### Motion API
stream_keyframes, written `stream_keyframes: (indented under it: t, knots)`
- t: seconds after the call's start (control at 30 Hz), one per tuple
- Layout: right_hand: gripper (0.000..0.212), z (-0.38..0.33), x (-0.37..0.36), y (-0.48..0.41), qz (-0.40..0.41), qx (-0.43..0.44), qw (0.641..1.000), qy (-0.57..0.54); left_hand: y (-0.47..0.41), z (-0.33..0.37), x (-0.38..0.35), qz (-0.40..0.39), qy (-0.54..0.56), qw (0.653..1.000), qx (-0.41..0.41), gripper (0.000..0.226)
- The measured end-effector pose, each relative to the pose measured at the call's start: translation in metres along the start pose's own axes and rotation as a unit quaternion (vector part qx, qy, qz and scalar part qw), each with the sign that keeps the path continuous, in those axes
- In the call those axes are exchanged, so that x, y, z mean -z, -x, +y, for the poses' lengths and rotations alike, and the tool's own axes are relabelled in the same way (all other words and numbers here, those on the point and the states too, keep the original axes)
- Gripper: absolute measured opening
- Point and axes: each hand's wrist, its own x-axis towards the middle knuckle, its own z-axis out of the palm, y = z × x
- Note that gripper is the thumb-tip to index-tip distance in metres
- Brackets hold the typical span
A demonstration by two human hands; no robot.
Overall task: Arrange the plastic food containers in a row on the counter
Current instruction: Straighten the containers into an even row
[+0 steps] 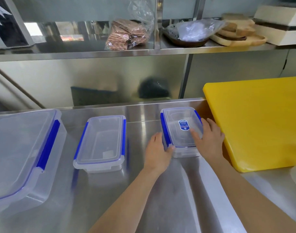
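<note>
Three clear plastic containers with blue clip lids stand on the steel counter [144, 190]. The large container [21, 153] is at the far left, partly cut off by the frame. A medium container [101, 142] stands in the middle. The small container [181, 128], with a blue label on its lid, is on the right, resting on the counter. My left hand [158, 150] grips its near left corner at the blue clip. My right hand [209, 137] lies on its right side, fingers over the lid.
A thick yellow cutting board [258, 121] lies right of the small container, close to my right hand. Above, a steel shelf [144, 51] holds a bag of brown packets [127, 34], a plastic-covered dark bowl [191, 33], wooden boards and a white box.
</note>
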Motion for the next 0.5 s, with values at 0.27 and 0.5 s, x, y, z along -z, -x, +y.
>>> stream_keyframes:
  t: [0.27,0.5]
  knots:
    - [0.076,-0.153,-0.046,0.066,-0.231,0.183,0.939,-0.174,0.018,-0.075,0.167,0.316,-0.055,0.939,0.123,0.043]
    - [0.096,-0.156,-0.074,0.090,-0.378,0.175,0.904,-0.093,0.028,-0.118,0.157,0.159,0.110,0.956,0.220,0.065]
